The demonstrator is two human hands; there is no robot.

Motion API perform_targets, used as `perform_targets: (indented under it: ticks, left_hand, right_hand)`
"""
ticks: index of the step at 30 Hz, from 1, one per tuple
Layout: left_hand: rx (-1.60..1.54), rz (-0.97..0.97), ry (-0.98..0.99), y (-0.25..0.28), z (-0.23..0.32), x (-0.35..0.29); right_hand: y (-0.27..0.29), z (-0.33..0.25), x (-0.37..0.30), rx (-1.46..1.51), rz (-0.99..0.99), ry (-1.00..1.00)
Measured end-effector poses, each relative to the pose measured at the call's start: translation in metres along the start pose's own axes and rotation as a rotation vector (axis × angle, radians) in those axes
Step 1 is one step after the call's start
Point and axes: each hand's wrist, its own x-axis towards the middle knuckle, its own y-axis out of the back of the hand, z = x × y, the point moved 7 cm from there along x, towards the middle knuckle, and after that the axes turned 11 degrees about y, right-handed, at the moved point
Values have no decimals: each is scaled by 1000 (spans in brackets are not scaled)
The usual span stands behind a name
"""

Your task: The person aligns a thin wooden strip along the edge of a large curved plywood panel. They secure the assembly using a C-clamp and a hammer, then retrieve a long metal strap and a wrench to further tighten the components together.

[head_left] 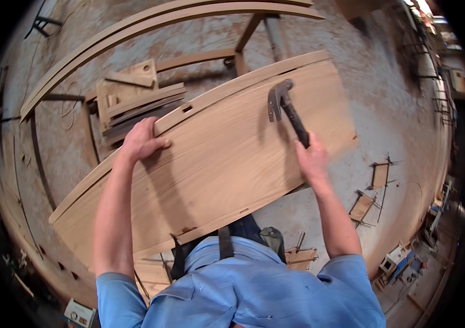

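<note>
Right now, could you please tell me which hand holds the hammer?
The right hand: it grips the black-handled claw hammer, while the left hand rests on the wooden strip along the panel's far edge.

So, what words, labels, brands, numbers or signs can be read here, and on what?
None can be read.
Black-handled metal claw hammer in the right hand: no legible lettering.
Long pale wooden panel: no lettering visible.
White box with a round dial, lower left: any markings too small to read.
</note>
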Motion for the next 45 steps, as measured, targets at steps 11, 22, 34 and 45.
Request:
perform_targets:
  ticks: [11,22,34,45]
  left_hand:
    - [-11,10,69,0,-5,-1]
    - [-15,43,68,0,-5,0]
    - [-16,108,-16,1,-4,0]
    - [-201,-67,-20,-8,-4,3]
  right_hand:
    - [5,-32,41,-161,-13,256]
    - [-103,-157,164,-206,-702,846]
    - [-117,-149,171,-193,-786,826]
    - [9,-111,-75,476,-285,506]
